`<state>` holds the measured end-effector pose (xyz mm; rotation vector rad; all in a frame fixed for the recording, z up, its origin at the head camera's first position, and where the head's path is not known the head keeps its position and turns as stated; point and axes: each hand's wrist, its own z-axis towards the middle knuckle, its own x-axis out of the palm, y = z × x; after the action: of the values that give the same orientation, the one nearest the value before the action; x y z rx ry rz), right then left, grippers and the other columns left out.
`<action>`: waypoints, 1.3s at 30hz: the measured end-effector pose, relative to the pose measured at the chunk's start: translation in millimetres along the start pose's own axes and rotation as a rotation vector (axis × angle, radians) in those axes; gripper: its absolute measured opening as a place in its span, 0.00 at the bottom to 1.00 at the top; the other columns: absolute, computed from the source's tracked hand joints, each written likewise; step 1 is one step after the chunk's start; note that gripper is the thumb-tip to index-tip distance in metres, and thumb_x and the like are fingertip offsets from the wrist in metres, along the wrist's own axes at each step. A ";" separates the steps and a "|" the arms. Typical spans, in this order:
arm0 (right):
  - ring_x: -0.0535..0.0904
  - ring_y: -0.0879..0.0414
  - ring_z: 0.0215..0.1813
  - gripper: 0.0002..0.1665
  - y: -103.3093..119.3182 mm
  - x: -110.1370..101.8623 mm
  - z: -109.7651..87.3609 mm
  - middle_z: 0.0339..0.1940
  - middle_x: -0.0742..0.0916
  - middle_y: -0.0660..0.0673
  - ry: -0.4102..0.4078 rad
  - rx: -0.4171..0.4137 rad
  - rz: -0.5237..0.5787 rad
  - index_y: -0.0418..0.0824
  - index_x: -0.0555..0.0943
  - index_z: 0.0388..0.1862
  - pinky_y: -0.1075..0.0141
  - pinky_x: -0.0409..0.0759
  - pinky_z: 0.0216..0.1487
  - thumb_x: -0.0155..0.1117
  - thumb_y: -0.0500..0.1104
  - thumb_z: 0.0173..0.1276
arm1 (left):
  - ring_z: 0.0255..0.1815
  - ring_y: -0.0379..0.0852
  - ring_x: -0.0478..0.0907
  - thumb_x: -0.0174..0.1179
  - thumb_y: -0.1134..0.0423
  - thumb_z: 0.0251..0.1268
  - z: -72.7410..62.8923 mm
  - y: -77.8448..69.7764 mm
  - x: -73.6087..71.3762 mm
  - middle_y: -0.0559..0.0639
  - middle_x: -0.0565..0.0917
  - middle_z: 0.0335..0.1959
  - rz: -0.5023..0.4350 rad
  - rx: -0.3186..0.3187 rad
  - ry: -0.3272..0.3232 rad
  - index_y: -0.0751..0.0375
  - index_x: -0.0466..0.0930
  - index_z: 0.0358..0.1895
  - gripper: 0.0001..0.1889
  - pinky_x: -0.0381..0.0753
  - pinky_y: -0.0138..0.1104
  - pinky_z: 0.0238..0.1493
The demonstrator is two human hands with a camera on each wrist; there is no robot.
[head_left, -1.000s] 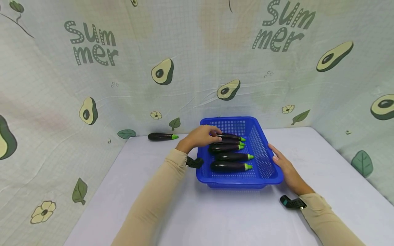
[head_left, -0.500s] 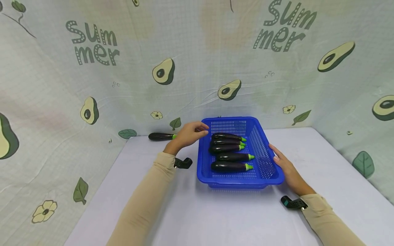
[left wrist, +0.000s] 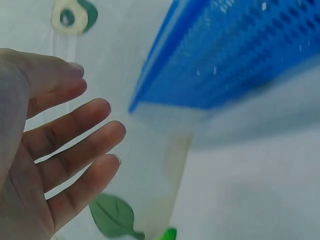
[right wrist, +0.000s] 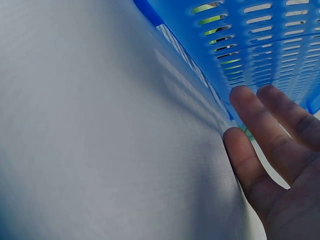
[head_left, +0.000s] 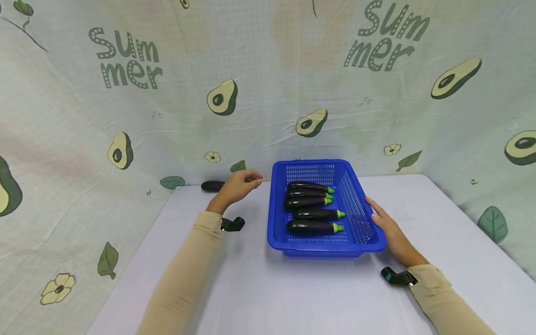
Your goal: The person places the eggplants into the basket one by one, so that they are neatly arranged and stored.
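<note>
A blue plastic basket (head_left: 276, 232) stands on the table with several dark purple eggplants (head_left: 314, 227) lying in it, their green stems towards the right. My left hand (head_left: 237, 187) is in the air left of the basket, holding nothing; the left wrist view shows its fingers (left wrist: 82, 145) spread and loosely bent. Behind that hand lies a single eggplant (head_left: 211, 186) on the table, its stem end hidden in the head view. My right hand (head_left: 393, 235) rests against the basket's right side, and its extended fingers (right wrist: 265, 125) touch the slotted wall from outside.
The white table (head_left: 293, 298) meets a hanging cloth (head_left: 259, 70) printed with avocados at the back and sides. Each wrist wears a black strap (head_left: 399, 277).
My left hand has come out from above the eggplants in the basket and moved left, now partly covering the lone eggplant. The right hand and the basket stay where they were.
</note>
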<state>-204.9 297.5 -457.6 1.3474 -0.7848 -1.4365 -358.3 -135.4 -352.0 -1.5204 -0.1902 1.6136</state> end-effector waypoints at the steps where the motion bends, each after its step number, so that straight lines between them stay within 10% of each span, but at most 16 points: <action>1: 0.41 0.32 0.80 0.34 0.2 0.2 0.1 0.83 0.48 0.41 0.002 -0.002 0.003 0.58 0.44 0.84 0.28 0.43 0.68 0.35 0.57 0.83 | 0.47 0.45 0.81 0.59 0.55 0.74 -0.9 5.1 -1.9 0.47 0.85 0.44 -0.009 -0.013 -0.004 0.53 0.84 0.52 0.11 0.80 0.44 0.48; 5: 0.42 0.33 0.80 0.34 1.9 0.5 0.6 0.83 0.48 0.42 0.005 0.004 0.006 0.58 0.44 0.84 0.29 0.44 0.69 0.35 0.57 0.83 | 0.45 0.48 0.81 0.58 0.56 0.74 -3.6 24.9 -9.6 0.51 0.86 0.42 -0.037 -0.063 -0.015 0.58 0.83 0.54 0.13 0.80 0.44 0.47; 13: 0.46 0.34 0.79 0.33 3.6 -0.8 -0.5 0.83 0.49 0.42 -0.005 -0.003 0.014 0.59 0.46 0.84 0.79 0.59 0.59 0.35 0.56 0.84 | 0.56 0.53 0.78 0.58 0.57 0.75 -5.0 62.7 -18.1 0.56 0.83 0.55 -0.037 -0.167 -0.030 0.61 0.82 0.58 0.16 0.79 0.47 0.53; 25: 0.41 0.35 0.80 0.34 4.4 0.6 -0.7 0.83 0.48 0.43 -0.016 0.011 0.029 0.58 0.46 0.84 0.30 0.42 0.70 0.36 0.56 0.83 | 0.57 0.56 0.77 0.57 0.61 0.74 -7.8 105.3 -7.7 0.60 0.82 0.54 0.011 -0.247 -0.099 0.66 0.81 0.59 0.17 0.75 0.49 0.56; 33: 0.41 0.36 0.80 0.34 4.5 1.0 0.9 0.83 0.48 0.43 -0.013 0.006 0.025 0.58 0.47 0.84 0.38 0.43 0.74 0.36 0.56 0.84 | 0.64 0.60 0.72 0.58 0.61 0.71 -6.5 123.2 -13.7 0.63 0.77 0.62 0.138 -0.259 -0.169 0.62 0.77 0.64 0.21 0.71 0.55 0.61; 39: 0.42 0.36 0.80 0.33 3.4 -0.3 -0.4 0.83 0.49 0.43 -0.012 -0.011 0.017 0.57 0.47 0.84 0.75 0.54 0.66 0.36 0.54 0.84 | 0.66 0.67 0.67 0.59 0.62 0.70 -5.8 134.8 -15.7 0.67 0.73 0.63 0.247 -0.273 -0.255 0.59 0.78 0.65 0.21 0.68 0.60 0.63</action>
<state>-203.8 296.8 -454.5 1.3220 -0.7939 -1.4347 -420.3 -228.9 -428.4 -1.5843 -0.3892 2.0476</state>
